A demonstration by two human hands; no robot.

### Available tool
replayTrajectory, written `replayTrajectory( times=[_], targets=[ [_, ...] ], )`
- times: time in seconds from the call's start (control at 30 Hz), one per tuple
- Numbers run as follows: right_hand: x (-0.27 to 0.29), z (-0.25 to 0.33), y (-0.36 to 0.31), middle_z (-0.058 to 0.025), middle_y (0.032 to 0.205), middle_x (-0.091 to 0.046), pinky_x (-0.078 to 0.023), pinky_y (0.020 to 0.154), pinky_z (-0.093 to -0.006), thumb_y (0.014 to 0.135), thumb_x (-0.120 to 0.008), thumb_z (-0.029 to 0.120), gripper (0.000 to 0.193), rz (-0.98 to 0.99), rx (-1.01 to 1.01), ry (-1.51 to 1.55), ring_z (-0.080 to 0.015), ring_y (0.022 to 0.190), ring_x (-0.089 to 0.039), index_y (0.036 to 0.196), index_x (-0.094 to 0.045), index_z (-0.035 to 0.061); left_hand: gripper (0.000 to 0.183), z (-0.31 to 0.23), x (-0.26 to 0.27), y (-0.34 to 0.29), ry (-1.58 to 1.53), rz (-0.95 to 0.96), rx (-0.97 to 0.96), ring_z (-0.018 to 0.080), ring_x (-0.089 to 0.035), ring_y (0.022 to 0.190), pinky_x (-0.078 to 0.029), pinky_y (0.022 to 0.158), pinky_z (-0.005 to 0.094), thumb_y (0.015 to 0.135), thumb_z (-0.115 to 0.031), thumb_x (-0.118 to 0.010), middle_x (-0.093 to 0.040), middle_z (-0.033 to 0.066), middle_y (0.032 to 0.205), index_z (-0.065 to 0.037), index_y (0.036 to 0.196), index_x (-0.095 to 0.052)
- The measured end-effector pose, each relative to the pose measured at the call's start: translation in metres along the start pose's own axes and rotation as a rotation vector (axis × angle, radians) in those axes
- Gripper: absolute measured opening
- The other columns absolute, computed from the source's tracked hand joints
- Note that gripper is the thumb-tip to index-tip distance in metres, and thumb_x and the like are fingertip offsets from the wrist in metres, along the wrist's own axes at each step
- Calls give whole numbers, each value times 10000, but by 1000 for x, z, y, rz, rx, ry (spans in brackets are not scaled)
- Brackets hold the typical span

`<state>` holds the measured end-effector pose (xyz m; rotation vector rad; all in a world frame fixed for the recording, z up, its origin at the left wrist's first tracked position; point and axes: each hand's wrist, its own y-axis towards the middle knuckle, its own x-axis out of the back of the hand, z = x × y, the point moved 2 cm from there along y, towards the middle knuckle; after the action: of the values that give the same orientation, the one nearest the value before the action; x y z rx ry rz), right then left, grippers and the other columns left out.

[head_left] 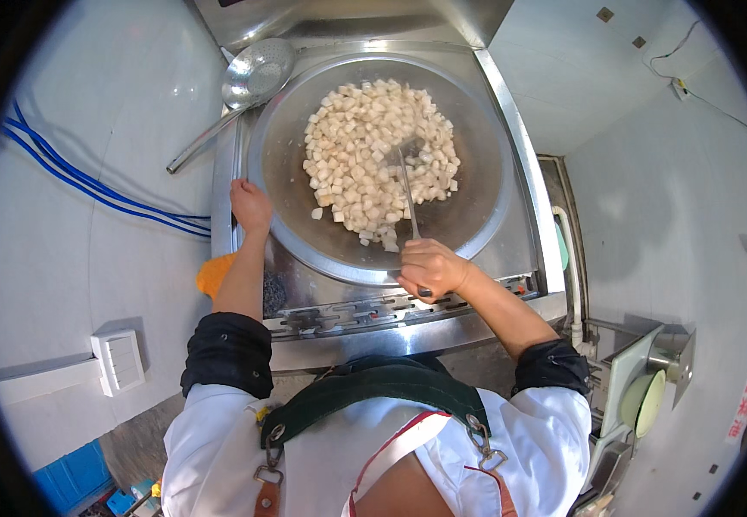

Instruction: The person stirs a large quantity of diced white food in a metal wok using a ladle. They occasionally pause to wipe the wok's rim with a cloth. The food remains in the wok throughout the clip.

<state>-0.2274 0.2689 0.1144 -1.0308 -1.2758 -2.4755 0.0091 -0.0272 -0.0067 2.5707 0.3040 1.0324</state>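
A wide metal wok (283, 202) holds a heap of pale, off-white cubes of food (356, 155). My right hand (432, 267), at the wok's near rim, is closed around the handle of a wok spatula (409, 196). The dark butt of the handle shows below my fist. The spatula's head lies among the cubes, blurred and partly covered. At the left rim of the wok, my left hand (251, 205) is curled closed beside the stove edge; whatever its fingers hold, if anything, is hidden.
A perforated skimmer (259, 71) rests at the stove's back left corner, its handle sticking out leftward. An orange cloth (214, 275) and a dark scouring pad (273, 291) lie near my left forearm. Blue hoses (102, 187) run along the left wall. A pale green bowl (643, 403) stands at lower right.
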Motion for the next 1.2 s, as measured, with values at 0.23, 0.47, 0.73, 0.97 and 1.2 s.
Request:
replayTrajectory(
  times=[0.23, 0.47, 0.73, 0.97, 1.2],
  targets=[
    [32, 33, -20, -60, 557, -430, -352, 509, -352, 618, -600, -42, 158, -113, -266, -40, -244, 492, -427, 595, -479, 57, 208, 0, 2, 1, 30, 7, 25, 426, -569, 919, -445, 815, 493, 926, -150, -441, -599, 246, 961, 2, 1003, -561],
    [157, 118, -19, 0, 490, -330, -270, 455, -304, 902, -457, 102, 276, -988, -361, 462, -134, 428, -287, 629, -433, 70, 208, 0, -2, 0, 32, -32, 7, 424, -566, 916, -447, 819, 490, 924, -145, -441, -596, 246, 958, 6, 1001, -561],
    [170, 29, -9, -11, 441, -263, -281, 430, -292, 933, -388, 126, 382, -1477, -220, 115, -106, 398, -208, 572, -266, 118, 206, 1, 0, 2, -9, -20, 19, 435, -560, 904, -442, 813, 498, 922, -142, -436, -592, 253, 950, 11, 996, -552],
    [145, -95, -39, -22, 490, -299, -378, 536, -349, 870, -441, 42, 290, -1688, -390, 216, -136, 454, -276, 610, -326, 100, 187, 1, -1, -2, -15, -55, -44, 432, -559, 882, -436, 797, 504, 914, -125, -447, -590, 252, 935, 12, 983, -555],
    [102, -139, -84, -23, 478, -240, -384, 583, -396, 866, -396, 89, 339, -1878, -622, 613, -161, 436, -220, 574, -237, 152, 187, -4, -1, -1, -2, -50, -7, 428, -561, 901, -440, 800, 498, 907, -121, -452, -591, 250, 952, 15, 990, -550]
  ],
)
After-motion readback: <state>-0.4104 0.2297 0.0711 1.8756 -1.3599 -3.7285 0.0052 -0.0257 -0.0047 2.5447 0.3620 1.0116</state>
